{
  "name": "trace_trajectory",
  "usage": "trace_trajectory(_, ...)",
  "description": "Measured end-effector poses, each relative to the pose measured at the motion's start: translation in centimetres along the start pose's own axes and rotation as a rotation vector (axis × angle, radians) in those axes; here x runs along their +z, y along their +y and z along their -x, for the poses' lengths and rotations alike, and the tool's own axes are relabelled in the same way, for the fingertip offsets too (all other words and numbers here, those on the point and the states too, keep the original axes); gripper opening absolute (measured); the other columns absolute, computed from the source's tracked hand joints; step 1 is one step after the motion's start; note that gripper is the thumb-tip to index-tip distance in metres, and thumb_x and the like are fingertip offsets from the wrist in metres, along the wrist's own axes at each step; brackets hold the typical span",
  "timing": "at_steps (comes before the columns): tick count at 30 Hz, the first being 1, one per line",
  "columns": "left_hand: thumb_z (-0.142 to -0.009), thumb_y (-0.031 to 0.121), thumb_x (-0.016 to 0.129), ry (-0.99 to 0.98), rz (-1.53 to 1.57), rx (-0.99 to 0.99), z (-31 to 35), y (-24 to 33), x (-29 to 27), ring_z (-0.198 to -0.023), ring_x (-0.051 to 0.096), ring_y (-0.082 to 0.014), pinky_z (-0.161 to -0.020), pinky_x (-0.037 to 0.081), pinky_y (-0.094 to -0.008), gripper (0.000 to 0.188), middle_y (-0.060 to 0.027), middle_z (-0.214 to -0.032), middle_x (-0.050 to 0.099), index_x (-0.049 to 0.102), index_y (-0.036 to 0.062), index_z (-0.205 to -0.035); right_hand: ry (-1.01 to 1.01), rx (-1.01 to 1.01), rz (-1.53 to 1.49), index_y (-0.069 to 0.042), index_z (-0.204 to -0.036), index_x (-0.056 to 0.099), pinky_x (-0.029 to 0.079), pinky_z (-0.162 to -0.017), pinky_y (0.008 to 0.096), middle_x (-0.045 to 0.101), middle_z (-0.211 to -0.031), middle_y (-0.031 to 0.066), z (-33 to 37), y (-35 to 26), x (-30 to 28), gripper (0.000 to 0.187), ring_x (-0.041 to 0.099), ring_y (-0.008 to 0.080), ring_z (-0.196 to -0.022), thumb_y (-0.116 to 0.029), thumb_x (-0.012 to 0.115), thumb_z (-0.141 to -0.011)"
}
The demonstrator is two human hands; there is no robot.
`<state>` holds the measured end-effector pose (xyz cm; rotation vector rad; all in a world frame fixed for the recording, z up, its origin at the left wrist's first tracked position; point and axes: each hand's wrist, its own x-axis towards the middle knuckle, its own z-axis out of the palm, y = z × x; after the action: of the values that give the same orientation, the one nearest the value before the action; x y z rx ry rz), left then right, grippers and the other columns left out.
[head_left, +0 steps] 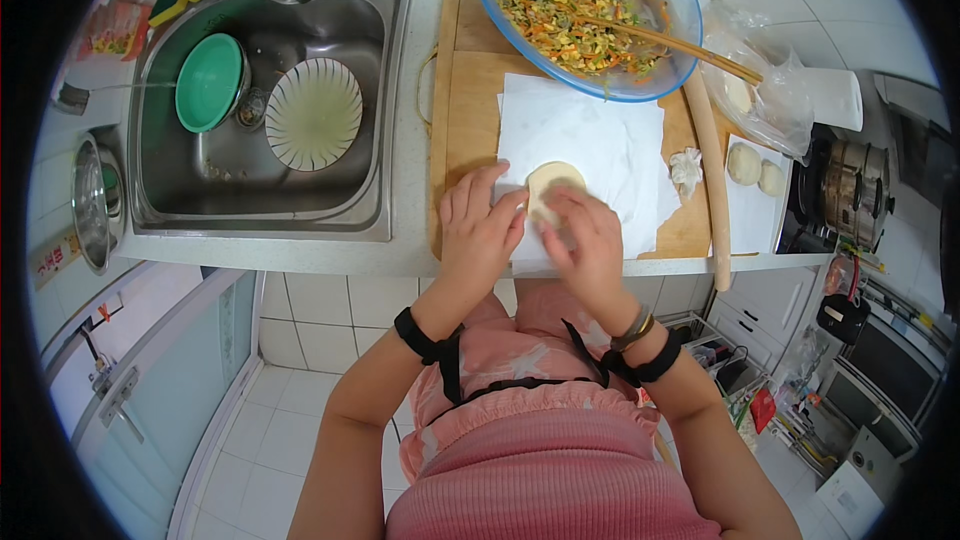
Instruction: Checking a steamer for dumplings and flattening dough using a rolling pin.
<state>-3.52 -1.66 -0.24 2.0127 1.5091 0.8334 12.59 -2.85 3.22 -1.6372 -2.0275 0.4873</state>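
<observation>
A flat round of pale dough lies on white paper sheets over a wooden board. At its left edge is my left hand, thumb and index finger closed at the rim and the other fingers bent over the paper. My right hand reaches over the lower right part of the round. Its fingers are smeared by motion and hide some of the dough. Just beyond stands a clear bowl of chopped filling, with wooden chopsticks resting in it.
A rolling pin lies along the board's right edge, past a crumpled white scrap. Dough balls sit on paper further right, near a plastic bag. The sink at left holds a green bowl and a striped plate.
</observation>
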Motion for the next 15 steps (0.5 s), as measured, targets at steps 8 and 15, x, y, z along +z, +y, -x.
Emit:
trace_trajectory(8, -0.073, 0.021, 0.074, 0.026, -0.033, 0.014, -0.6, 0.4, 0.3, -0.113, 0.046, -0.0297, -0.094, 0.033, -0.0410, 0.028, -0.0081, -0.124, 0.052, 0.064, 0.0125, -0.097, -0.038, 0.020, -0.021, -0.008, -0.108, 0.063, 0.043, -0.085, 0.0377, 0.058, -0.115, 0.0103, -3.2, 2.9, -0.8, 0.031, 0.056, 0.0287, -0.095, -0.010, 0.068, -0.077)
trace_trajectory(15, -0.074, 0.025, 0.073, 0.012, -0.067, -0.008, -0.9, 0.4, 0.5, -0.114, 0.045, -0.0298, -0.094, 0.033, -0.0413, 0.033, -0.0080, -0.125, 0.050, 0.063, 0.0136, -0.103, -0.029, -0.014, 0.027, -0.009, -0.106, 0.063, 0.042, -0.087, 0.0375, 0.058, -0.113, 0.0086, -2.9, 3.7, -0.5, 0.032, 0.055, 0.0286, -0.101, -0.013, 0.071, -0.075)
